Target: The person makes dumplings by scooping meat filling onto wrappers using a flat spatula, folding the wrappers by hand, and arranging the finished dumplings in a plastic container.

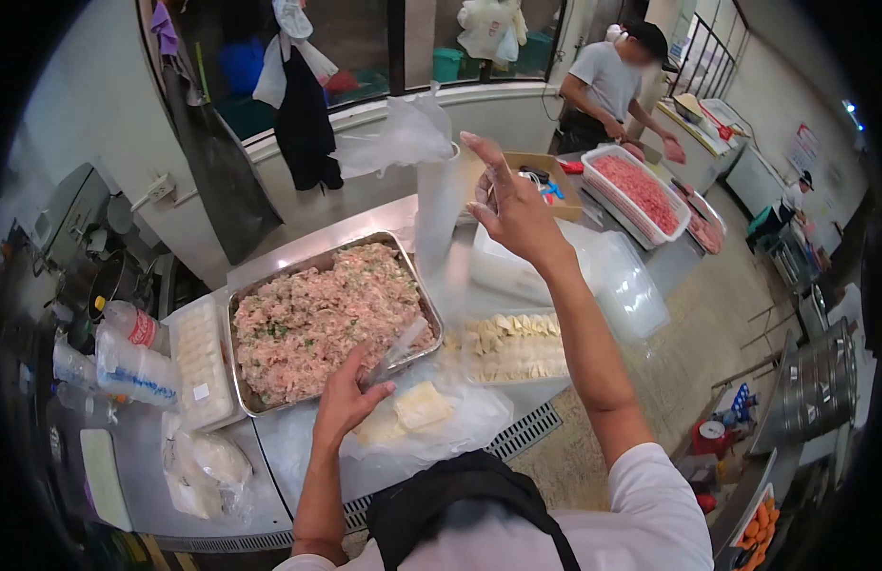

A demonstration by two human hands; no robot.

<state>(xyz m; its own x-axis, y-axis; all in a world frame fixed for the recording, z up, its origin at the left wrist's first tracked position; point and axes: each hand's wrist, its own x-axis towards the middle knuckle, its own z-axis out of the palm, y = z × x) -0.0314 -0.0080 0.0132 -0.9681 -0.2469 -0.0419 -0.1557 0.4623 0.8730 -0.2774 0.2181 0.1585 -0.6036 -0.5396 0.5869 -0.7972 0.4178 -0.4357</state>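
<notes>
My left hand (348, 398) is closed on a flat, narrow spatula (399, 350) over the near right corner of a metal tray. That tray (439, 335) is heaped with pink minced filling (327, 319) flecked with green. Just below lies a stack of pale square wrappers (423, 406) on plastic. Raised over the back of the worktop, my right hand (509, 205) has whitish smears, its index finger and thumb apart and nothing visibly held. To its left hangs translucent plastic (437, 205), partly blurred. Rows of folded dumplings (507, 343) fill a container below my right forearm.
Bottles (131, 328), a white box of pale pieces (203, 371) and bagged wrappers (208, 466) stand left. Clear lids (624, 285) and a cardboard box (555, 186) are right. A co-worker (607, 86) handles meat behind a basket of mince (641, 195).
</notes>
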